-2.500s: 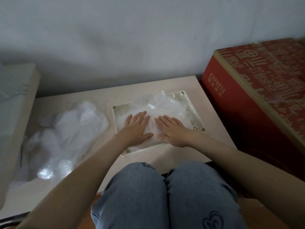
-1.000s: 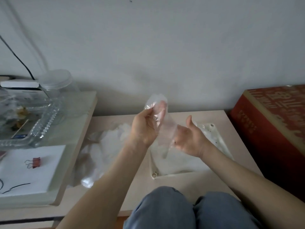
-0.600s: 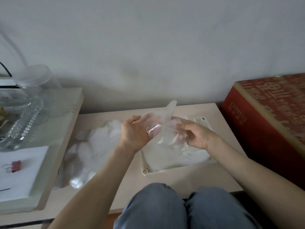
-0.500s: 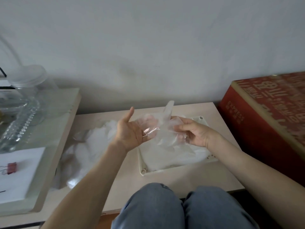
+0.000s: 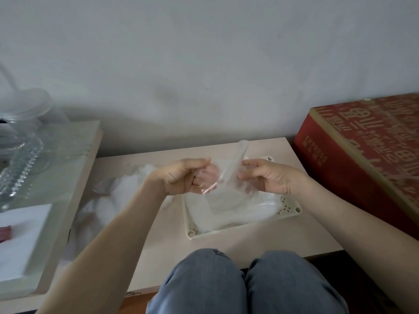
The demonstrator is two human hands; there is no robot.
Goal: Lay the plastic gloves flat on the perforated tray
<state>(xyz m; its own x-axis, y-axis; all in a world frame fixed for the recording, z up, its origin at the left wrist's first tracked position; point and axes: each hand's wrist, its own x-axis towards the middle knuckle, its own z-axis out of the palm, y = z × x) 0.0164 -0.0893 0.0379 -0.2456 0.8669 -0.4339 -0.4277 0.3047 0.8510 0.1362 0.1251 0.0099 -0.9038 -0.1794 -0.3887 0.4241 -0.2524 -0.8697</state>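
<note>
Plastic glove (image 5: 223, 177): thin, clear, crinkled film, one narrow finger sticking upward; being held in the air above the tray. Left hand (image 5: 183, 177) is pinching its left edge, fingers closed on the film. Right hand (image 5: 267, 176) is pinching its right edge likewise. Tray (image 5: 289, 206): cream plastic, rectangular, small holes near the rim, sitting on a pale low table (image 5: 260, 243), already carrying flat clear gloves (image 5: 240, 214). Loose heap of gloves (image 5: 102, 200): cloudy white, lying left of the tray.
</note>
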